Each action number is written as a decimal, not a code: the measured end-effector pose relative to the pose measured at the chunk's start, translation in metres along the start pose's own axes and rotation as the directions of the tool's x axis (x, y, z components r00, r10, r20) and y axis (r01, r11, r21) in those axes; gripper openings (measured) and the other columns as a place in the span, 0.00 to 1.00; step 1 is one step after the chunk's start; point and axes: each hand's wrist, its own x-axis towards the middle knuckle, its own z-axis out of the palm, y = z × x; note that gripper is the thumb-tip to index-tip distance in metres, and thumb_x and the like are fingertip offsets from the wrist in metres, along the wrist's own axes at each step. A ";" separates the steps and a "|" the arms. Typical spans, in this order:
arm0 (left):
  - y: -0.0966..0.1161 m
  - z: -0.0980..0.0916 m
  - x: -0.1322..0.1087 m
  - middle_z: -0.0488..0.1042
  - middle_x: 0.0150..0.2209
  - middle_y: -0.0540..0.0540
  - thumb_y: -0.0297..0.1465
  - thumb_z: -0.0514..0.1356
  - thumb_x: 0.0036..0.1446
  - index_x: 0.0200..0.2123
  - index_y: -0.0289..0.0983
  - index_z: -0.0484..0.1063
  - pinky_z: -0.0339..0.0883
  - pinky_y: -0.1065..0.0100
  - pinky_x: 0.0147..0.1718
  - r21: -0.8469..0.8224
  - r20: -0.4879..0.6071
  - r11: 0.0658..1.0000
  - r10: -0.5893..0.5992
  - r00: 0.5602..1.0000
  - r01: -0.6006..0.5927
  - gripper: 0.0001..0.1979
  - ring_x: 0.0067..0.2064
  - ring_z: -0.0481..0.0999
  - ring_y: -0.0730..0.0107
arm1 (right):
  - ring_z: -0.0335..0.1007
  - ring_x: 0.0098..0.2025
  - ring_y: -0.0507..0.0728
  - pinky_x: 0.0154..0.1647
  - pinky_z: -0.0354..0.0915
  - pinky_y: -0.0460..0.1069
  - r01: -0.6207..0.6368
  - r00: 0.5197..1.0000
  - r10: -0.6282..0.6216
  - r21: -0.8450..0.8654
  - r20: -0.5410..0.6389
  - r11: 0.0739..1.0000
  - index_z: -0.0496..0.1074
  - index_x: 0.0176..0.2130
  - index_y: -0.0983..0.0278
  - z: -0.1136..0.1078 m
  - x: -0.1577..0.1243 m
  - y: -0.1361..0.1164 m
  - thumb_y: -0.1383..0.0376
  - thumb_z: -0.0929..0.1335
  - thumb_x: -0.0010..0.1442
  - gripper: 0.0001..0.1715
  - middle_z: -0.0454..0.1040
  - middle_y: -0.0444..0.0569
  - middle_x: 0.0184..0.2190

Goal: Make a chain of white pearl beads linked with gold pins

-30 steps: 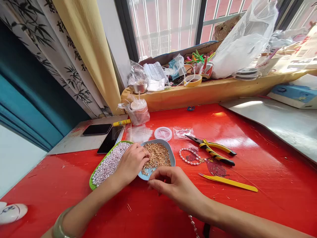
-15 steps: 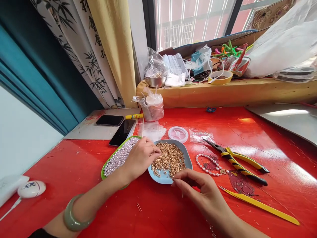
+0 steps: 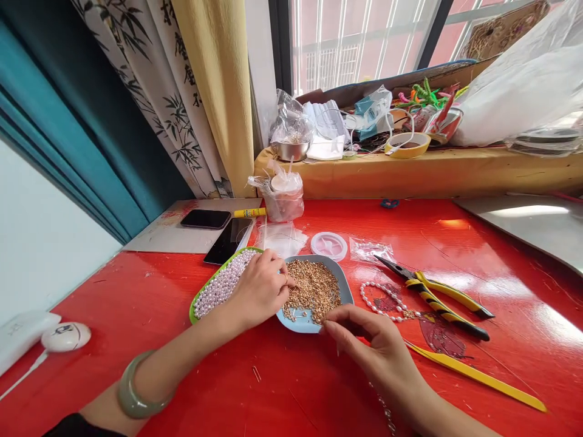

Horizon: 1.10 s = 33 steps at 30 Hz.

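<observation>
My left hand [image 3: 262, 285] reaches over the right side of the green tray [image 3: 195, 306] of pale lilac pearl beads [image 3: 223, 284]. Its bent fingers touch the left edge of the gold beads [image 3: 319, 282] in the blue-grey dish [image 3: 300, 326]; whatever its fingertips hold is hidden. At the dish's lower right rim, my right hand [image 3: 373, 346] pinches thumb and forefinger together on something too small to make out. Below that hand hangs a thin beaded strand [image 3: 386, 409]. A pearl bracelet [image 3: 380, 303] lies right of the dish.
Black-and-yellow pliers [image 3: 432, 291] and yellow tweezers [image 3: 483, 376] lie at the right. Behind the dish are a round plastic case [image 3: 328, 246] and a small clear bag [image 3: 371, 250]. Two phones [image 3: 204, 219] and a bagged cup [image 3: 285, 197] sit at the back left.
My left fingers have shifted slightly, with the forefinger now pointing into the gold beads. My right hand keeps its pinch by the dish rim. The view has shifted a little.
</observation>
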 end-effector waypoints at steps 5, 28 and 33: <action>0.010 0.005 0.003 0.73 0.37 0.47 0.24 0.59 0.52 0.32 0.40 0.77 0.59 0.57 0.44 -0.076 0.051 0.996 0.051 0.997 -0.047 0.08 0.44 0.62 0.60 | 0.61 0.21 0.49 0.22 0.61 0.45 -0.015 0.993 0.023 0.071 -0.113 0.997 0.72 0.28 0.64 -0.010 0.010 -0.004 0.60 0.66 0.53 0.09 0.70 0.43 0.21; 0.028 0.006 0.014 0.76 0.32 0.48 0.29 0.63 0.51 0.32 0.39 0.76 0.60 0.61 0.41 -0.142 0.112 0.987 0.095 0.989 -0.079 0.03 0.41 0.66 0.63 | 0.56 0.19 0.49 0.21 0.59 0.45 -0.017 0.975 0.062 0.210 -0.212 0.978 0.70 0.24 0.65 -0.019 0.022 -0.011 0.60 0.68 0.51 0.12 0.63 0.40 0.16; 0.034 0.009 0.016 0.75 0.30 0.48 0.26 0.64 0.48 0.29 0.38 0.76 0.61 0.62 0.39 -0.146 0.169 0.987 0.086 0.982 -0.062 0.03 0.39 0.67 0.63 | 0.56 0.20 0.48 0.22 0.58 0.45 -0.013 0.980 0.053 0.204 -0.192 0.979 0.70 0.25 0.66 -0.019 0.021 -0.009 0.60 0.67 0.52 0.11 0.64 0.40 0.17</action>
